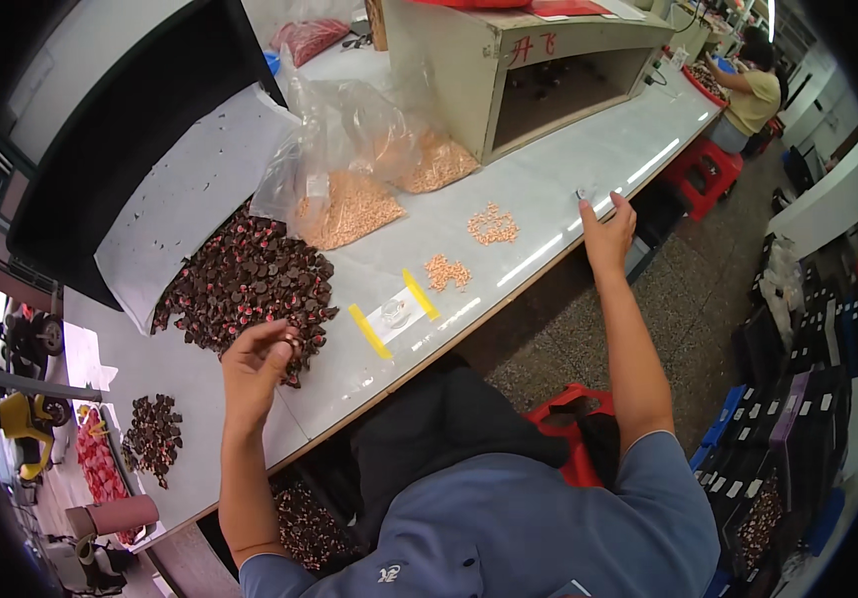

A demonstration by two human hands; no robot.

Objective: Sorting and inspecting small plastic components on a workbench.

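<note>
My left hand (252, 377) is closed in a pinch at the near edge of a large pile of small dark brown parts (250, 279), some with pink-red faces. A small dark part (292, 342) shows at its fingertips. My right hand (608, 237) is over the table's front edge, thumb and fingers apart. Just beyond its thumb lies a small clear item with a dark spot (582, 194), too small to name. Between my hands are two little heaps of beige pieces, a nearer one (447, 272) and a farther one (492, 225), and a white card (397, 314) flanked by yellow tape.
Clear plastic bags of beige pieces (349, 211) stand behind the dark pile. A large black scoop-shaped tray (100, 169) is at the left, an open-fronted box (569, 85) at the back. A smaller dark heap (153, 436) and pink cup (122, 514) lie left. Another person (751, 95) sits far right.
</note>
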